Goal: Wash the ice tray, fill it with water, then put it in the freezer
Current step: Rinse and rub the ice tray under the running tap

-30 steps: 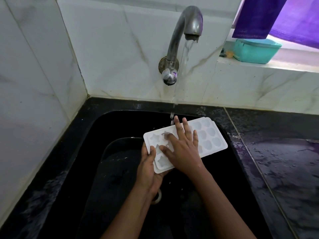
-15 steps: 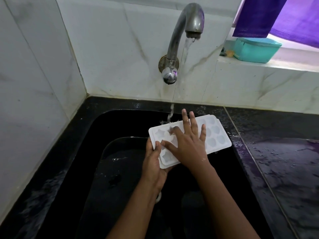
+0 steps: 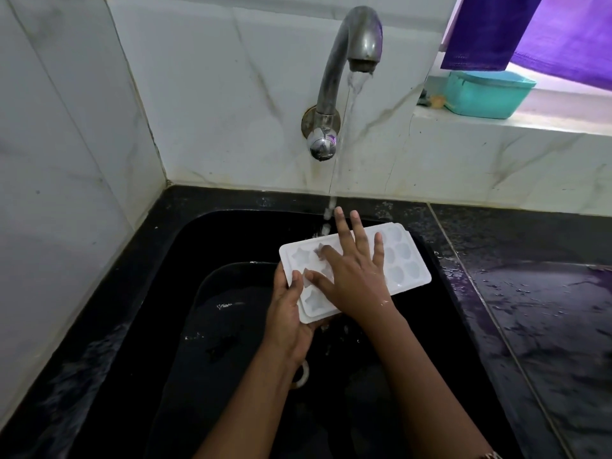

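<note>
Length of the white plastic ice tray runs lower-left to upper-right; left grip clasps its lower-left end; right grip rests flat, fingers spread, atop.

No text, label, brand, number or sign can be read anywhere in view. No legible marking is made out on the white plastic ice tray, on the curved grey metal tap, or on the teal plastic tub on the sill.
</note>
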A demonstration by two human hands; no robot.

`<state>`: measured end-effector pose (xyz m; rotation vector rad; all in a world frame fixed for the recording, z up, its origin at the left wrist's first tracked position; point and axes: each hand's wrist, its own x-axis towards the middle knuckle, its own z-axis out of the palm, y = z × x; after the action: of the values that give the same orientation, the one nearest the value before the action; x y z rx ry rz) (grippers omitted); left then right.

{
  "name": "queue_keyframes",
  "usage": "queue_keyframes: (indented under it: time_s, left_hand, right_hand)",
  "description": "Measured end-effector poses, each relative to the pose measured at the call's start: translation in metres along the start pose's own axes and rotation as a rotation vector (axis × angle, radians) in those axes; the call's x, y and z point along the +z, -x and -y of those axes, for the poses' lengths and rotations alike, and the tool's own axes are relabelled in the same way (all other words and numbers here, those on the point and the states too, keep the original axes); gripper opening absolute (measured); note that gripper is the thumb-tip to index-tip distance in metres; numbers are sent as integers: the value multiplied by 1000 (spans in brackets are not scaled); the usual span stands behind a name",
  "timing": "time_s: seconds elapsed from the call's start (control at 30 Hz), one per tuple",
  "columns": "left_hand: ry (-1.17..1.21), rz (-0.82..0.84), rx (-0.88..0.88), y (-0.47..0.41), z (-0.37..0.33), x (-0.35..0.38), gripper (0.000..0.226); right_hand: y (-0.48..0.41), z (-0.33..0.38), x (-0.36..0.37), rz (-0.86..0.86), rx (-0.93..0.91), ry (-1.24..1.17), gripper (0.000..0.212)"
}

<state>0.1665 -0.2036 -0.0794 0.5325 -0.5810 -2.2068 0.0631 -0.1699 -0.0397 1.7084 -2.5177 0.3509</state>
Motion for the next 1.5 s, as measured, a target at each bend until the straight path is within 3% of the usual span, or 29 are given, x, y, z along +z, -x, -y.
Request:
queue_keyframes:
  time_s: [0.23,0.47,0.63,0.87,1.1,1.3,1.5]
  left_hand:
    - [-15,-10,-23,-1,0,0,41]
    - [14,19,21,1,-1,2,41]
    - [-3,-31,46,-1,-4,2,38]
    - [44,-81,39,-5,-4,0,40]
    - [43,-81,70,-5,-3,2,40]
    - [63,-89,102,-6,-11,-1,39]
    - [67,-89,85,-6,-8,1,38]
  right_hand:
    - [2,4,1,-17,40,38,49]
    - [-2,-5,-7,47,-14,-170,39]
    - [-2,-14,-21,-106,51,-263,18]
    - [-1,-1,-20,179,-56,-61,34]
    - [0,-4,-21,191,-18,-32,28]
    - [0,3,-14,202,-103,-56,35]
    - [2,3,-11,178,-48,-28,36]
